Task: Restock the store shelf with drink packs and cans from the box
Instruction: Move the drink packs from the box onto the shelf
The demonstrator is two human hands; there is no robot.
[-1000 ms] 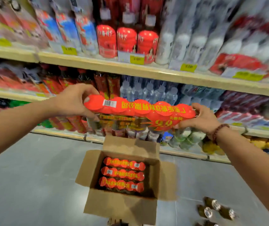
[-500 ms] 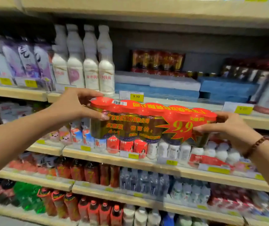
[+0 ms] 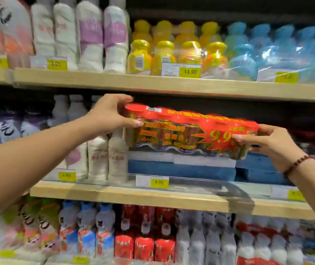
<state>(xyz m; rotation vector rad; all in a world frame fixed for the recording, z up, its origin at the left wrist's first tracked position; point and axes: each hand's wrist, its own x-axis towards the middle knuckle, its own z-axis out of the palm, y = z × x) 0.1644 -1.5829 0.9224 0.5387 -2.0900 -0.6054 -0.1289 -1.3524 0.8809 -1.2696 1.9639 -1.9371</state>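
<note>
Red shrink-wrapped drink pack (image 3: pixel 189 131), a row of cans under plastic film with a yellow "9.9" starburst on the right half, held lengthwise in mid-air in front of the middle shelf (image 3: pixel 126 194). Tilted a bit, left end higher than the right. Not resting on anything, hanging just above the blue-and-white cartons (image 3: pixel 181 167) stacked on that shelf.

Left hand (image 3: pixel 109 115) clamped on the left end: fingers (image 3: pixel 118 98) curled over the top edge, thumb pressed flat against the front face near the barcode sticker. Right hand (image 3: pixel 273 146) clamped on the right end: thumb lying across the front just beside the starburst, remaining fingers wrapped round the end and underneath, mostly hidden behind the pack. So pack pinched end to end between the two hands. Beaded bracelet (image 3: pixel 296 165) on the right wrist.

Just left of the pack, white bottles (image 3: pixel 107 155) standing on the same shelf, touching or nearly touching the left hand's side, hard to tell which. Yellow price tag (image 3: pixel 159 182) reading 9.90 on the shelf rail below the pack. Shelf above: yellow-capped bottles (image 3: pixel 175 48) wrapped in film, blue ones (image 3: pixel 275 48) to their right. Shelf below: red bottles (image 3: pixel 145 240), all quite blurry.
</note>
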